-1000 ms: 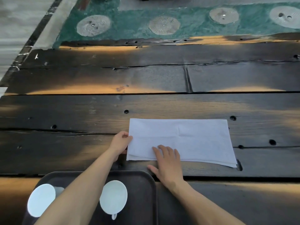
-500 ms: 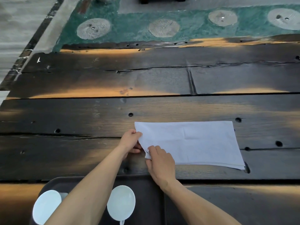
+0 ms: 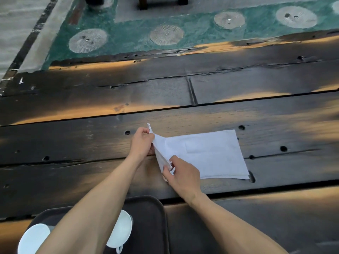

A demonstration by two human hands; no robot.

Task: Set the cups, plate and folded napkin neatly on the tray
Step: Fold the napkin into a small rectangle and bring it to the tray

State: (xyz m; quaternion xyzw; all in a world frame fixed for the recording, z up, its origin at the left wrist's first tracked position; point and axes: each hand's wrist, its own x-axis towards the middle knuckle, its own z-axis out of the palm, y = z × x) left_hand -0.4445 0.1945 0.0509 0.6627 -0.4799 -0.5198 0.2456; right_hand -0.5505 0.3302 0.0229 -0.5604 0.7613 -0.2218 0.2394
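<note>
A white folded napkin [image 3: 207, 154] lies on the dark wooden table, its left edge lifted off the wood. My left hand [image 3: 142, 143] pinches the napkin's raised far-left corner. My right hand [image 3: 180, 174] pinches its near-left corner. Close to me sits a dark tray [image 3: 156, 222] with two white cups on it: one [image 3: 122, 229] near the tray's middle, one [image 3: 34, 237] at its left. My left forearm crosses above the tray and hides part of both cups. No plate shows.
The table is made of dark planks [image 3: 165, 88] with cracks and small holes. Beyond its far edge lies a green floor with round pale discs [image 3: 166, 34]. Dark furniture legs [image 3: 143, 3] stand at the top.
My right hand went from flat on the napkin to pinching its near-left corner. Both hands have lifted the napkin's left edge off the table. The view has shifted.
</note>
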